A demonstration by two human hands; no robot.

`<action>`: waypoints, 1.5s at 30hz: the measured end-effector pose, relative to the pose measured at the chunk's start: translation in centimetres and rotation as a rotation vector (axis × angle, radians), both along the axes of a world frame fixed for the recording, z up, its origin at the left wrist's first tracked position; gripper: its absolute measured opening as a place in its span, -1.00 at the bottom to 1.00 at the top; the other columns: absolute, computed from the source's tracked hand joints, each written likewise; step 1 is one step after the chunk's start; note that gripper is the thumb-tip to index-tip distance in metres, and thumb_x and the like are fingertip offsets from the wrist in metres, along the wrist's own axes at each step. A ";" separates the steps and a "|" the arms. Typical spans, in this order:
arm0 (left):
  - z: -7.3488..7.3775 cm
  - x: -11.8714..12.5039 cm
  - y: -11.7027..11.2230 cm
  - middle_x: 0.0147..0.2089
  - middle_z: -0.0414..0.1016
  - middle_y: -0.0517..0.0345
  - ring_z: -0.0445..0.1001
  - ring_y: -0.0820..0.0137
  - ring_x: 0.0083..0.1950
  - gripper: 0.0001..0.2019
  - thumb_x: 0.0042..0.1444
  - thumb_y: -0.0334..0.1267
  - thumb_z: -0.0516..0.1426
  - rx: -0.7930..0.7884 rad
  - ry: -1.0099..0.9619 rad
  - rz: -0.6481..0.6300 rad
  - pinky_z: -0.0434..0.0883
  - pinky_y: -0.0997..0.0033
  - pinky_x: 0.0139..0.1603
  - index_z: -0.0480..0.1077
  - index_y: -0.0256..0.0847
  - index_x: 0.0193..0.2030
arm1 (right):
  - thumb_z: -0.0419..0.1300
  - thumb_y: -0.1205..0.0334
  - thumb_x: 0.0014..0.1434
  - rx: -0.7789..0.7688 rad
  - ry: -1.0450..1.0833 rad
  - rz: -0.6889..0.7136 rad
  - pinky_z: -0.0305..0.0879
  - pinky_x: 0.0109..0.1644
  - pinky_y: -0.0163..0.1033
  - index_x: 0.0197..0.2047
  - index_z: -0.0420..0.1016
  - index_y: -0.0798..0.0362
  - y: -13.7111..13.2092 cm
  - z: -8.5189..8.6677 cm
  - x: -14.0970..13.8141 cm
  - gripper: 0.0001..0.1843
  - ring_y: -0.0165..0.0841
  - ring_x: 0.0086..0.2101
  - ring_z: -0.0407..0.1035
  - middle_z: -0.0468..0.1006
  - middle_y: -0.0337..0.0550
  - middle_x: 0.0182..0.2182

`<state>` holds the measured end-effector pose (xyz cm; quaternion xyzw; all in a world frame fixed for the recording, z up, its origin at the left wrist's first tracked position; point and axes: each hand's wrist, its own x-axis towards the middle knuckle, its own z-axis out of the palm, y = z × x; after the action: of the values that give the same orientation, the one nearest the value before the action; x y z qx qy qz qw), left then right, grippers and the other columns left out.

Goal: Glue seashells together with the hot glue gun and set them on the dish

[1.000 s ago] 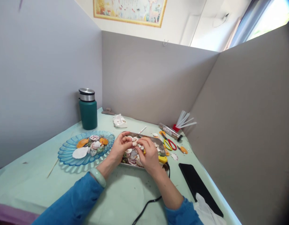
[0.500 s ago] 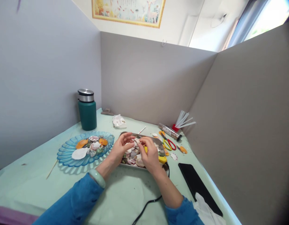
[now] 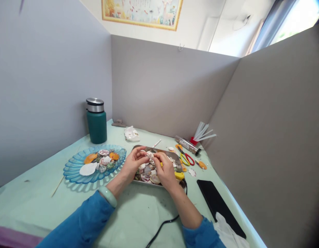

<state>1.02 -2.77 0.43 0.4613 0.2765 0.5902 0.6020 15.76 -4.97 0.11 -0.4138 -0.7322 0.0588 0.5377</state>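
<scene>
Over the metal tray (image 3: pixel 178 162), my left hand (image 3: pixel 132 164) and my right hand (image 3: pixel 166 170) meet, fingertips pinched around a small whitish shell (image 3: pixel 150 155). Its exact shape is partly hidden by the fingers. Beneath them the tray holds many mixed shells (image 3: pixel 146 175), pale, speckled and dark. A yellow glue gun (image 3: pixel 179 176) lies across the tray's right side, mostly behind my right hand, and its black cord (image 3: pixel 164 223) runs toward the front edge. To the left, a blue scalloped plate (image 3: pixel 71 171) carries orange, white and patterned shells (image 3: pixel 103 161).
A green flask (image 3: pixel 96 125) stands at the back left. Pliers with yellow and red handles (image 3: pixel 188 158), loose shells (image 3: pixel 192 172), a clear tube (image 3: pixel 187 145) and glue sticks (image 3: pixel 202 131) lie to the right. Nearer are a black phone-like slab (image 3: pixel 218 205) and white tissue (image 3: pixel 228 232). Grey panels (image 3: pixel 161 86) enclose the table.
The small shell has been turned between my fingertips, so its speckled side shows less. My fingers have shifted slightly; arms and surrounding things stay where they were.
</scene>
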 end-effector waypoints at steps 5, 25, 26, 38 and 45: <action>-0.1 0.1 0.1 -0.33 0.47 0.20 0.46 0.43 -0.28 -0.50 -0.22 -0.32 0.35 0.012 0.011 0.029 0.40 0.42 -0.21 0.35 -0.23 -0.08 | 0.07 0.27 0.25 -0.029 -0.020 0.008 0.31 -0.11 -0.20 -0.11 0.41 0.05 -0.1 -0.2 0.0 -0.83 -0.27 -0.19 0.40 0.52 -0.09 -0.22; -0.2 0.2 0.1 -0.34 0.45 0.21 0.44 0.43 -0.27 -0.53 -0.20 -0.34 0.32 0.049 0.047 0.054 0.40 0.39 -0.19 0.35 -0.25 -0.09 | 0.04 0.27 0.26 -0.040 -0.060 -0.037 0.27 -0.14 -0.22 -0.15 0.41 0.06 0.0 -0.5 0.0 -0.84 -0.27 -0.24 0.39 0.52 -0.10 -0.26; -0.2 0.2 0.1 -0.33 0.45 0.21 0.44 0.42 -0.27 -0.53 -0.21 -0.33 0.33 0.043 0.051 0.058 0.40 0.39 -0.19 0.35 -0.26 -0.09 | 0.04 0.28 0.26 -0.039 -0.062 -0.045 0.27 -0.14 -0.22 -0.15 0.42 0.05 0.0 -0.5 0.0 -0.84 -0.27 -0.24 0.39 0.52 -0.10 -0.27; -0.7 0.1 0.5 -0.30 0.45 0.18 0.44 0.41 -0.24 -0.54 -0.18 -0.30 0.33 0.037 0.061 0.036 0.41 0.38 -0.19 0.35 -0.27 -0.09 | 0.05 0.26 0.26 -0.035 -0.081 -0.062 0.27 -0.14 -0.22 -0.15 0.40 0.05 0.0 -0.6 0.0 -0.85 -0.29 -0.25 0.39 0.52 -0.12 -0.27; -0.4 0.3 0.3 -0.33 0.45 0.21 0.44 0.45 -0.24 -0.53 -0.19 -0.33 0.33 0.069 0.077 0.052 0.37 0.42 -0.15 0.33 -0.27 -0.09 | 0.09 0.24 0.24 0.002 -0.120 -0.089 0.24 -0.16 -0.22 -0.16 0.40 0.05 -0.1 -0.7 -0.1 -0.87 -0.29 -0.28 0.38 0.52 -0.13 -0.29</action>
<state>1.28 -2.48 0.00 0.4968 0.2911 0.5967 0.5590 15.62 -5.03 -0.56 -0.4483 -0.7440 0.0090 0.4954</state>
